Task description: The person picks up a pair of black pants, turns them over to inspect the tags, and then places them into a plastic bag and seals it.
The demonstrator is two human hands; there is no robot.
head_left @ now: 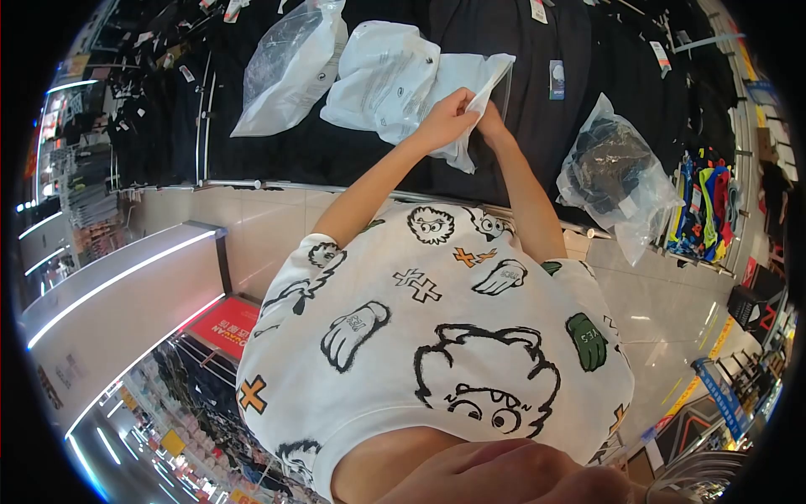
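Head view, fisheye and upside-down in feel: the person looks down over their own white T-shirt [437,336] printed with cartoon monsters, gloves and crosses, toward a dark bench [336,151] covered in black cloth or garments.

Both bare arms reach forward and meet over the bench. The left hand [447,119] and the right hand [491,124] are close together, touching or nearly so, both pinched on the open edge of a white plastic bag [395,80]. This bag lies on the bench just ahead of the hands. It is milky and mostly opaque; it bulges as if filled, but what is inside cannot be told. Its mouth, a flat translucent flap, points to the right and sits between the fingers.

To the left of it, just beside and partly overlapping, lies a clear plastic bag [290,67] with something dark grey inside, hard to make out.

Well to the right, near the bench edge, a third clear bag [613,176] holds a bundle of dark fabric, black with bluish tones; its bottom corner hangs over the edge.

Small paper tags [557,80] rest on the dark surface above the hands.

Beyond the bench edge there is a pale tiled floor [655,302]. At far right, a rack of bright coloured items [705,210] stands, blue, yellow and red.
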